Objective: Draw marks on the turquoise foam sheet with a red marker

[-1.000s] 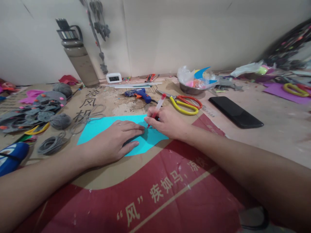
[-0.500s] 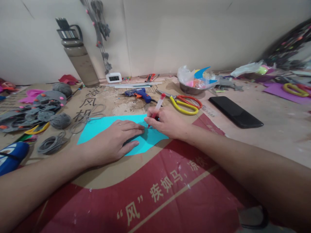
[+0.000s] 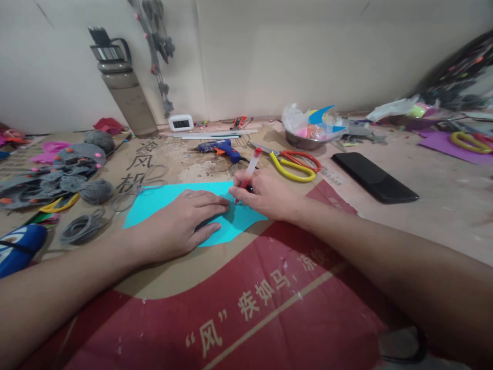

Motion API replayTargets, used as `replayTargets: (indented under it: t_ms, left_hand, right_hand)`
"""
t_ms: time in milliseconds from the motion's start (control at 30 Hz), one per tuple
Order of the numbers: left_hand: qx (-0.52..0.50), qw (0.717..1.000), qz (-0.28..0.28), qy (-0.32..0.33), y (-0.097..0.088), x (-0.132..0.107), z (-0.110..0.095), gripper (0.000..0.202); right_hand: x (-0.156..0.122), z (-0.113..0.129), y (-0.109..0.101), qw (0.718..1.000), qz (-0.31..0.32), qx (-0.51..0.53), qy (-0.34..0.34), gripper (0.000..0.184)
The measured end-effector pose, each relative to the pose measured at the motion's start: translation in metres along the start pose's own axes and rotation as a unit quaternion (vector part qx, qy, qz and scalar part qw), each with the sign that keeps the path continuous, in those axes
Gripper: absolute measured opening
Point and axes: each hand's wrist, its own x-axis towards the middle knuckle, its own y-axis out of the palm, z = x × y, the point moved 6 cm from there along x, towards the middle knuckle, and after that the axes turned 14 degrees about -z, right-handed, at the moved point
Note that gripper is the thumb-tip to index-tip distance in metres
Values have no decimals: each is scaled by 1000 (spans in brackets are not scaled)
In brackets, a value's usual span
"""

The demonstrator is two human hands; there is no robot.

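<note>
A bright turquoise sheet of paper (image 3: 150,205) lies on the printed cardboard in front of me. My left hand (image 3: 192,218) rests flat on it, fingers stretched to the right and the thumb apart. My right hand (image 3: 265,192) is closed around a red pen (image 3: 252,167) with a clear barrel and red end. The pen leans, its tip down on the paper near my left fingertips. Some small dark marks show on the paper by the tip; my right hand hides part of them.
Behind the paper lie a blue glue gun (image 3: 221,149) and yellow-and-red-handled scissors (image 3: 295,167). A black phone (image 3: 373,177) is to the right, a metal bowl (image 3: 308,140) of scraps at the back. Grey yarn (image 3: 96,191) and a tall bottle (image 3: 129,97) stand left.
The pen tip has shifted very slightly on the paper. My left hand keeps its place, and the sheet has not visibly moved.
</note>
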Motion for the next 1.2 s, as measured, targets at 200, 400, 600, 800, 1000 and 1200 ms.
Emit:
replayTargets:
  t_ms: [200,400,600,800,1000,1200]
  left_hand:
    - [5,1000,1,-2,1,-1,1,36]
    - [2,1000,4,-2,1,-2,2,35]
    - [-7,1000,-6,2,-1,-1,1,35]
    - [-5,1000,-2,5,0,-1,1,35]
    - [-15,1000,16,-6,-1,-1,2,37]
    - [-16,1000,17,-2,-1,-2,1,38]
  right_hand:
    - [-1,1,0,1000,12,2,-2,23]
    - [-1,4,1,1000,13,18,-7,22]
    - [-1,3,3,1000,4,25,-8,21]
    - [-2,3,3,1000,-2,23,-17,21]
    - [-2,3,4,1000,-3,16,-19,22]
    - [-2,5,5,1000,-1,9,-9,21]
